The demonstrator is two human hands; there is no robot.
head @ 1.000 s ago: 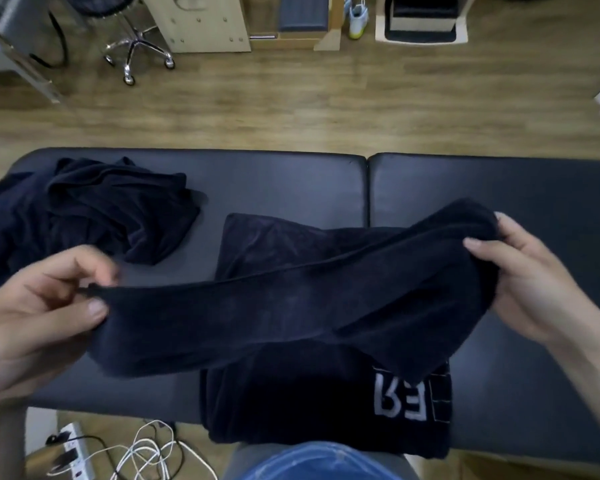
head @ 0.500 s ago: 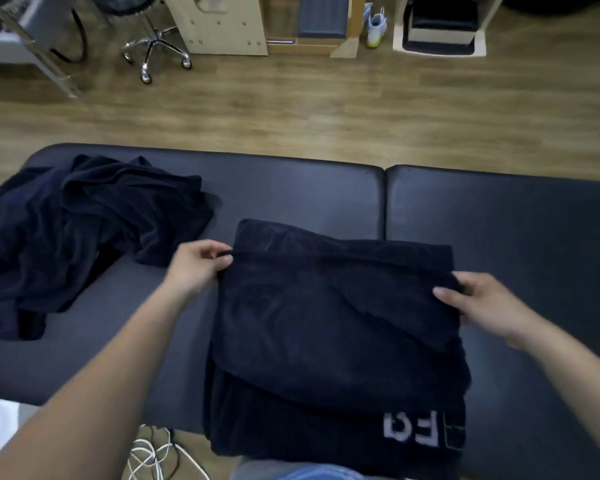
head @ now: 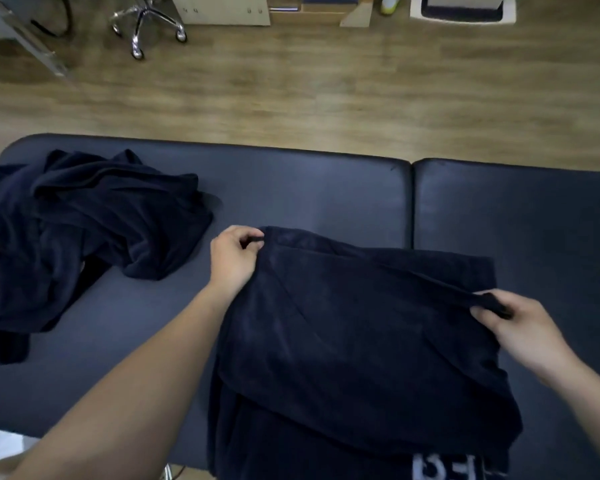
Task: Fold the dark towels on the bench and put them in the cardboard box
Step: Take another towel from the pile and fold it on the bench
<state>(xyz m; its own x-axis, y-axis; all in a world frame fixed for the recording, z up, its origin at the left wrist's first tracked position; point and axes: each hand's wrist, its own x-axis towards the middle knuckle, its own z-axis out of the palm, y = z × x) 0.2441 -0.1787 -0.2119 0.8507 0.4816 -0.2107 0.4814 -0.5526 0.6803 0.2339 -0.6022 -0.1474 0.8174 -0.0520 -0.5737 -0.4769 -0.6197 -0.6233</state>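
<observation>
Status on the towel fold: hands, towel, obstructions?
Left hand pinches far left corner of towel, right hand the right corner. Doubled over on bench. Unfolded pile apart, left.

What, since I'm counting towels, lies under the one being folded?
A dark layer with white lettering shows beneath the held towel at the near edge. The rest is covered, so whether it is a separate towel cannot be told.

Both bare forearms reach forward. The left hand — the farther one — has its fingers curled, pinching a towel corner between thumb and forefinger; the right hand, nearer, pinches the other corner.
</observation>
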